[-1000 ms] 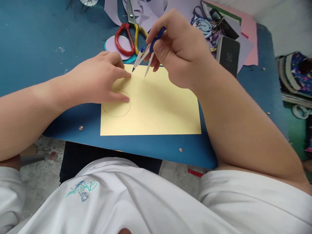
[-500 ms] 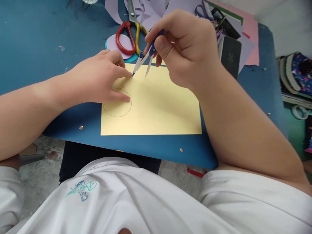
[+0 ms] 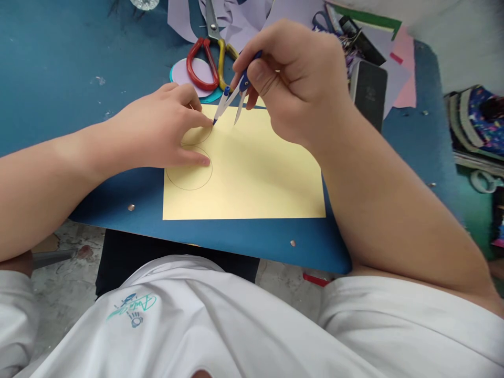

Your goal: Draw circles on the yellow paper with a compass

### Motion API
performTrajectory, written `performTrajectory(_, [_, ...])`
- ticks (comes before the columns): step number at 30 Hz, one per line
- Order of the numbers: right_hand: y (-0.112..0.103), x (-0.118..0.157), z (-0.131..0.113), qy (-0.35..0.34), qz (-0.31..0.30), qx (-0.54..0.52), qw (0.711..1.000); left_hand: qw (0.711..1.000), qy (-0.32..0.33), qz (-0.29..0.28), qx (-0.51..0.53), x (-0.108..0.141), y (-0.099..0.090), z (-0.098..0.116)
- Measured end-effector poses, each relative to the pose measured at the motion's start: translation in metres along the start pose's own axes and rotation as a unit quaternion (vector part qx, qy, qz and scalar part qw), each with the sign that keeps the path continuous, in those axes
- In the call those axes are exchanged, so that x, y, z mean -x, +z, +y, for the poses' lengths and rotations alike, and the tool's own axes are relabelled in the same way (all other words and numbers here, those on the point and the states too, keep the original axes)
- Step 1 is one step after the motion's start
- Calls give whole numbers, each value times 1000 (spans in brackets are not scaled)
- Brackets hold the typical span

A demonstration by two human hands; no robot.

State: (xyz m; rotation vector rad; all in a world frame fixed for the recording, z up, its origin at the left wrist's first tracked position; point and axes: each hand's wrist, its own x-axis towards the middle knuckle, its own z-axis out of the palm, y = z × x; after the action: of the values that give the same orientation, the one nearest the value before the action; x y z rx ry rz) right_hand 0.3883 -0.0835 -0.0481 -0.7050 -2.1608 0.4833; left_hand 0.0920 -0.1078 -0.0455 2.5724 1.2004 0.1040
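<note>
Yellow rectangular paper sheet [image 3: 268, 184]: lying flat near the edge of the blue tabletop [image 3: 59, 79], probably set square and close to the body so both hands can reach it without stretching.

Right hand [image 3: 295, 79]: clamped on the top of the white-and-blue plastic compass, thumb against fingers. Held high above the hinge, likely to leave both legs free to turn.

Left hand [image 3: 157, 123]: spread on the sheet's left side, thumb and index apart, nothing pinched. Looks placed to stop paper from sliding.

Red-and-yellow-handled metal scissors [image 3: 190, 60]: just beyond the sheet's far edge, partly over stacked lilac and teal paper discs [image 3: 178, 70]. Out of the compass's way there, presumably.

Compass [image 3: 244, 84]: tilted over the upper left part of the sheet, legs slightly apart. Can't tell if either point bears on paper.

Thin-lined drawn circles [image 3: 189, 189]: one above the other near the left edge, upper one partly under the left hand. Packed close, probably to save paper.

Blue compass tip [image 3: 214, 122]: right beside the left index fingertip, maybe for guidance.
</note>
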Motion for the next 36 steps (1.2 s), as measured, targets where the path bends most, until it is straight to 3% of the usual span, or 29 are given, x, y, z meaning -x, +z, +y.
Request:
performTrajectory(8, [0,0,-1,-18,7,35,999,999,0,-19,31,1,-2,-1])
performTrajectory(16, [-6,0,7,-13,24,71,997,1000,5,-4,3,1,6,-5])
performTrajectory(29, [-13,2,15,-72,51,208,974,999,21,25,-33,2,9,-5])
performTrajectory(36, [-12,2,10,-53,63,215,973,999,24,21,-32,1,11,-8])
